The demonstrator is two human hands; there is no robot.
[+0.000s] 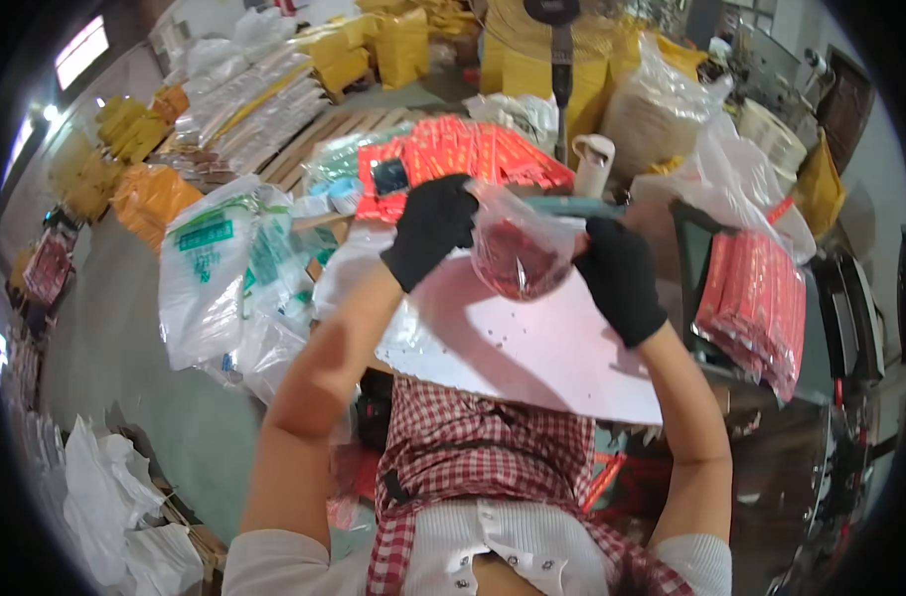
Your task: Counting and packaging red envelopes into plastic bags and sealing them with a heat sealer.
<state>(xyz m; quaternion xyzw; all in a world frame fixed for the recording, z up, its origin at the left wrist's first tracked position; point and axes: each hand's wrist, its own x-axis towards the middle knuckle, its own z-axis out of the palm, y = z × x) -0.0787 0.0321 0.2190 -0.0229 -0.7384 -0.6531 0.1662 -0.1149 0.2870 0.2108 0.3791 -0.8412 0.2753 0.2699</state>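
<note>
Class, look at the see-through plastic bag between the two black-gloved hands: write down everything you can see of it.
The bag looks like thin, clear, slightly cloudy plastic, wrinkled and shiny. Dark reddish contents fill its rounded lower part; what they are is too blurred to tell. Its upper part is paler and looser. It hangs in front of the person, seemingly above the white work surface, the left hand at its upper left, the right hand at its right.
</note>
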